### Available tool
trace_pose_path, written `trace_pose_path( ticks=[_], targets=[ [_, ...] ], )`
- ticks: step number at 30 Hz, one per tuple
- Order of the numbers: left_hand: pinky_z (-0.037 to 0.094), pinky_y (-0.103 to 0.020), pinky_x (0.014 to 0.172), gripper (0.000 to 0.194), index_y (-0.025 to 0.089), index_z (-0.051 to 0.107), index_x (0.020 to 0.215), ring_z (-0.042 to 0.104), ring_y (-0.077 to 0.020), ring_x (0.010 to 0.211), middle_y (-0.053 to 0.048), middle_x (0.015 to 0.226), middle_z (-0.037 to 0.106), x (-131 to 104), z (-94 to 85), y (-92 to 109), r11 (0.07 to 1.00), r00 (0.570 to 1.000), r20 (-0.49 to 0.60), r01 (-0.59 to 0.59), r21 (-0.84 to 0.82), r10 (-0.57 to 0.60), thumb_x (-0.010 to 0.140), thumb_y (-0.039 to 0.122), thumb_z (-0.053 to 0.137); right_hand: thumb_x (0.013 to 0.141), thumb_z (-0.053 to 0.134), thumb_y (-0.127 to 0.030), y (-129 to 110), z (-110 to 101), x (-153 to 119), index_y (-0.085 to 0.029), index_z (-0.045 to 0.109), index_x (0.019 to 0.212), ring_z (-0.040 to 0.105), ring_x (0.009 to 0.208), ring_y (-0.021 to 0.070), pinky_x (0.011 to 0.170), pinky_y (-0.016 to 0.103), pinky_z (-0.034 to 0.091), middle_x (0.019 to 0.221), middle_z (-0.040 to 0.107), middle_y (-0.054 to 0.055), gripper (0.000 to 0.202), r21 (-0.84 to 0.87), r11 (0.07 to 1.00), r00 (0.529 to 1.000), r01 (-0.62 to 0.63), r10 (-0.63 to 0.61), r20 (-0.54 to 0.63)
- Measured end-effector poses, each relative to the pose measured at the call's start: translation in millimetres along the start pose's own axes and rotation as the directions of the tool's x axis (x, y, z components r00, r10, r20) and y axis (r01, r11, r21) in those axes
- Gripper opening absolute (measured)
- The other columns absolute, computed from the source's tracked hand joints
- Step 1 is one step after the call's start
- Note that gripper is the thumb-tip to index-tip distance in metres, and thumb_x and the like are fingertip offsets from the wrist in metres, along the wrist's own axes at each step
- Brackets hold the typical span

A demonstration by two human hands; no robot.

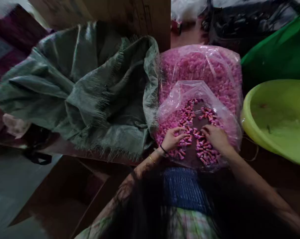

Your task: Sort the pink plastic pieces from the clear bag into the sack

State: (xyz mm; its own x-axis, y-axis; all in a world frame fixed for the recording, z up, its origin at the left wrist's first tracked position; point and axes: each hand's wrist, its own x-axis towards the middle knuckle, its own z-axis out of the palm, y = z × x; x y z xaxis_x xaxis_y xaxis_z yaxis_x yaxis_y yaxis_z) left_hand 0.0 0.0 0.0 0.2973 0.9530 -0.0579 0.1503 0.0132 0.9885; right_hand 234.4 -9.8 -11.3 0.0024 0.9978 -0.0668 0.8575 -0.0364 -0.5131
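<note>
The pieces (206,154) lie in 2 loose heaps, partly under clear film (199,88), so light, low strokes should suit, with the left hand's (171,139) fingers slightly parted, the right hand's (216,137) curled, though whether either pinches anything I cannot tell.

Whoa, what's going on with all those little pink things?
Someone's left hand and right hand are in among small pink pieces at the open end of a clear plastic bag. One hand is on each side of a dark gap; whether either grips a piece is hard to tell. A green sack lies to the left, a yellow-green basin to the right.
</note>
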Motion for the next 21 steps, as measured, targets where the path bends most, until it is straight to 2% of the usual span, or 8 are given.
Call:
trace_pose_path(
  ticks=[2, 4, 6, 8, 12, 16, 19, 21],
  targets=[
    [0.048, -0.028, 0.082, 0.039, 0.01, 0.073, 0.099, 0.062, -0.0165, 0.08, -0.007, 0.087, 0.07, 0, 5.4, -1, 0.999, 0.996, 0.091, 0.024, -0.038, -0.021, 0.075, 0.04, 0.072, 0.087, 0.059, -0.035, -19, -8, -2, -0.021, 0.07, 0.094, 0.068, 0.078, 0.0211, 0.072, 0.033, 0.053, 0.088, 0.073, 0.005, 0.019, 0.23, 0.97, 0.995, 0.085, -0.072, -0.063],
    [0.049, -0.028, 0.081, 0.039, 0.01, 0.073, 0.099, 0.062, -0.0165, 0.08, -0.007, 0.087, 0.07, 0, 9.1, -2, 0.998, 0.986, 0.164, 0.036, -0.059, -0.026, 0.076, 0.042, 0.07, 0.089, 0.058, -0.038, -38, -12, -5, -0.022, 0.07, 0.098, 0.068, 0.083, 0.0195, 0.075, 0.032, 0.054, 0.092, 0.073, 0.004, 0.021, 0.369, 0.909, 0.98, 0.194, -0.162, -0.117],
    [0.049, -0.028, 0.079, 0.04, 0.01, 0.072, 0.096, 0.062, -0.017, 0.08, -0.006, 0.087, 0.07, -1, 9.6, -3, 0.997, 0.975, 0.222, 0.032, -0.077, -0.014, 0.078, 0.044, 0.068, 0.09, 0.057, -0.037, -55, -11, -9, -0.023, 0.071, 0.098, 0.067, 0.094, 0.0198, 0.085, 0.033, 0.054, 0.101, 0.072, 0.005, 0.022, 0.427, 0.839, 0.941, 0.338, -0.293, -0.17],
    [0.048, -0.027, 0.078, 0.037, 0.009, 0.072, 0.091, 0.061, -0.0164, 0.079, -0.005, 0.083, 0.068, -3, 6.0, -4, 0.999, 0.973, 0.229, 0.017, -0.039, -0.008, 0.081, 0.044, 0.064, 0.091, 0.054, -0.035, -65, -8, -12, -0.024, 0.073, 0.099, 0.065, 0.103, 0.0201, 0.092, 0.033, 0.052, 0.11, 0.069, 0.005, 0.022, 0.407, 0.806, 0.901, 0.43, -0.413, -0.134],
    [0.043, -0.023, 0.071, 0.028, 0.01, 0.072, 0.086, 0.058, -0.0139, 0.071, -0.001, 0.074, 0.065, -9, -8.9, -2, 0.987, 0.973, 0.231, -0.007, 0.159, -0.03, 0.081, 0.035, 0.062, 0.092, 0.053, -0.032, -70, -1, -18, -0.028, 0.073, 0.107, 0.064, 0.108, 0.0211, 0.093, 0.036, 0.052, 0.124, 0.063, 0.005, 0.025, 0.299, 0.837, 0.875, 0.457, -0.483, 0.015],
    [0.04, -0.022, 0.067, 0.017, 0.011, 0.071, 0.082, 0.056, -0.0125, 0.068, 0.0, 0.07, 0.064, -15, -17.4, 1, 0.959, 0.981, 0.193, -0.041, 0.282, -0.015, 0.079, 0.023, 0.059, 0.094, 0.049, -0.029, -71, 11, -18, -0.027, 0.07, 0.113, 0.062, 0.113, 0.0206, 0.097, 0.036, 0.051, 0.125, 0.063, 0.006, 0.029, 0.396, 0.79, 0.851, 0.468, -0.524, 0.04],
    [0.038, -0.022, 0.065, 0.013, 0.011, 0.068, 0.075, 0.052, -0.0117, 0.065, 0.001, 0.067, 0.062, -15, -15.8, 3, 0.962, 0.995, 0.095, -0.003, 0.273, -0.024, 0.077, 0.02, 0.059, 0.094, 0.049, -0.03, -72, 17, -12, -0.028, 0.069, 0.115, 0.058, 0.12, 0.0214, 0.102, 0.038, 0.048, 0.129, 0.062, 0.005, 0.029, 0.43, 0.782, 0.854, 0.452, -0.518, 0.044],
    [0.039, -0.022, 0.066, 0.011, 0.012, 0.066, 0.073, 0.051, -0.0116, 0.066, 0.001, 0.067, 0.061, -12, -14.5, 6, 0.984, 0.997, 0.06, 0.029, 0.175, -0.04, 0.074, 0.022, 0.063, 0.093, 0.051, -0.032, -74, 16, -6, -0.029, 0.07, 0.114, 0.057, 0.122, 0.0226, 0.102, 0.039, 0.047, 0.132, 0.06, 0.004, 0.028, 0.416, 0.79, 0.852, 0.451, -0.519, 0.061]
  ],
)
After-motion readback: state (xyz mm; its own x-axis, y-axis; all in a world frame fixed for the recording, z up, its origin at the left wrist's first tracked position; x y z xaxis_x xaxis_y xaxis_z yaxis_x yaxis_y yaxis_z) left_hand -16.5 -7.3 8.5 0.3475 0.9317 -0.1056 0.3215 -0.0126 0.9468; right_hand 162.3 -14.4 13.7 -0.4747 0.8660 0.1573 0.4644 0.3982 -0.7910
